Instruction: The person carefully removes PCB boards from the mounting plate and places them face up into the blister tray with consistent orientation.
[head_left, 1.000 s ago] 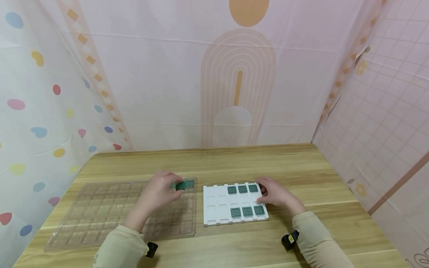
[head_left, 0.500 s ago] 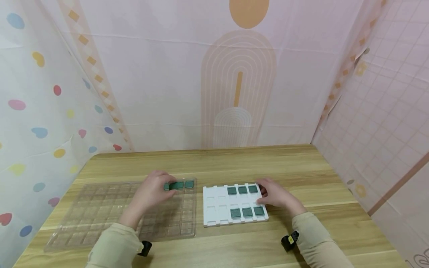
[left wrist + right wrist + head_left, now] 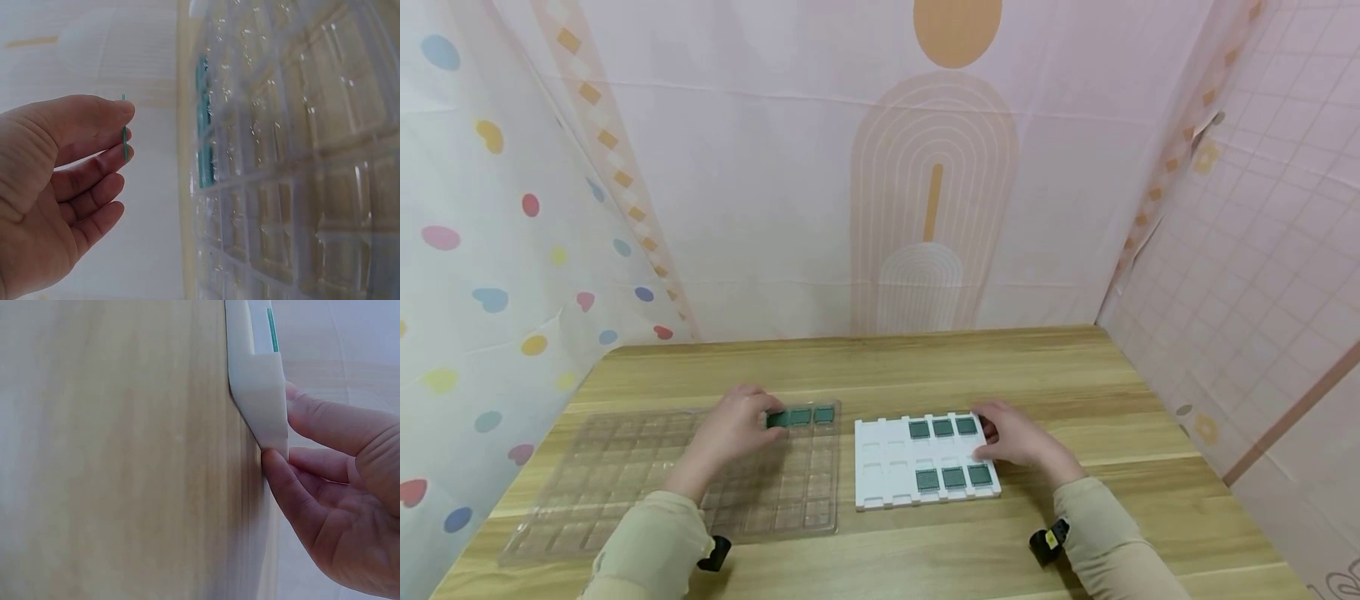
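My left hand (image 3: 733, 429) pinches a thin green circuit board (image 3: 125, 128) between thumb and fingertips, seen edge-on in the left wrist view. It is over the back of a clear plastic compartment tray (image 3: 837, 467). Two green boards (image 3: 801, 416) lie side by side in that tray's back row, just right of the held one. My right hand (image 3: 1013, 433) grips the right end of a white tray (image 3: 269, 406), thumb on top and a finger at its lower edge. In this white tray sit several square green boards (image 3: 953, 477), three along each long side; its left slots hold none.
Both trays lie side by side on a wooden table (image 3: 925, 550), with a narrow gap between them. A printed fabric curtain (image 3: 760, 208) hangs behind the table, and more fabric stands at both sides. A black wrist camera (image 3: 715, 553) sits at the left sleeve.
My left hand has moved left along the clear tray's back row, uncovering the two boards there, while pinching another board. My right hand stays on the white tray.
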`<state>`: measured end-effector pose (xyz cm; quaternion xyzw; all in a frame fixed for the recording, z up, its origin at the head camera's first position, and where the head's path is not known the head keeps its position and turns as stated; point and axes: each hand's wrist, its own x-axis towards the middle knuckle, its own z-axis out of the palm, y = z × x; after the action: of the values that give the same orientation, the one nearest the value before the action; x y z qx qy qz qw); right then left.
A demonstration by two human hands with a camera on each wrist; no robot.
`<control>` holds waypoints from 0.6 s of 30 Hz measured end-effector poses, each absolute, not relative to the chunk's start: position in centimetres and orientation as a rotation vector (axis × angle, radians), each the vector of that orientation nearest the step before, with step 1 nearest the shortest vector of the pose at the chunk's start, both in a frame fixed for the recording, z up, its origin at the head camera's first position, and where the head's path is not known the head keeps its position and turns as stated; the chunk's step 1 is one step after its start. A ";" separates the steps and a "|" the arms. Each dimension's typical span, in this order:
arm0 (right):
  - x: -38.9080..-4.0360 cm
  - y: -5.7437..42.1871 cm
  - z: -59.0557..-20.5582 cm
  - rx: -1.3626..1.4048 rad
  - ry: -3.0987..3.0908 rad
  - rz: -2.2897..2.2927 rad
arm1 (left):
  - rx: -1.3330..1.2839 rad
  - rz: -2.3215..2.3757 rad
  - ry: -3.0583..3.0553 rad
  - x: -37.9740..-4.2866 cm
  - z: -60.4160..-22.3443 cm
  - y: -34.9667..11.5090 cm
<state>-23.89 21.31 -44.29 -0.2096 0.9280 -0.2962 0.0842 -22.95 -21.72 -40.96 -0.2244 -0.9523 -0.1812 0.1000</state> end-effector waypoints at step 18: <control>-24.1 21.4 -44.6 -0.642 2.788 -0.870 | -0.701 -0.424 -2.889 -24.1 -42.3 -22.4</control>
<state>-24.06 21.36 -44.56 -0.2142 0.9297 -0.2900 0.0754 -24.06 -22.43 -42.31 -0.2329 -0.9598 -0.1407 0.0691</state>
